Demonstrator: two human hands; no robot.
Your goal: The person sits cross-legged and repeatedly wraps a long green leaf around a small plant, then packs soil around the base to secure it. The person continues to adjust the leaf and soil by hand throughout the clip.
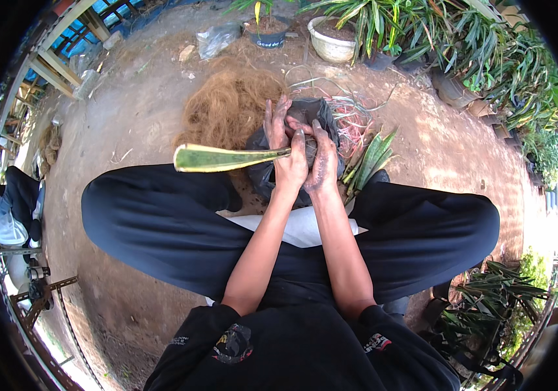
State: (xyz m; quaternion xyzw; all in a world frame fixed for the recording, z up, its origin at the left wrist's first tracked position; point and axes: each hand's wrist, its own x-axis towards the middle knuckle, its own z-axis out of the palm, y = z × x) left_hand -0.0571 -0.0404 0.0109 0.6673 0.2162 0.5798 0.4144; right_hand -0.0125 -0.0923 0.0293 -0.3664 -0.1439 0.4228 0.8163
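My left hand (286, 154) has the narrow end of a green leaf with pale yellow edges (225, 159) between its thumb and fingers. The leaf sticks out to the left, its broad end furthest from the hand. Close against it, my right hand (323, 159) is cupped, the heels of both hands touching. Dark dirt coats the fingers. Between the palms a dark mass shows in part; I cannot tell what it is or whether the right hand grips it. Both hands are over a black plastic bag (325, 110) on the ground.
Brown coconut-like fibre (230, 100) is heaped beyond the bag. Tangled plastic strings (354, 115) and cut striped leaves (372, 159) lie to its right. A white pot (332, 41) and a dark pot (266, 36) stand further off. Another person (10, 210) sits at far left.
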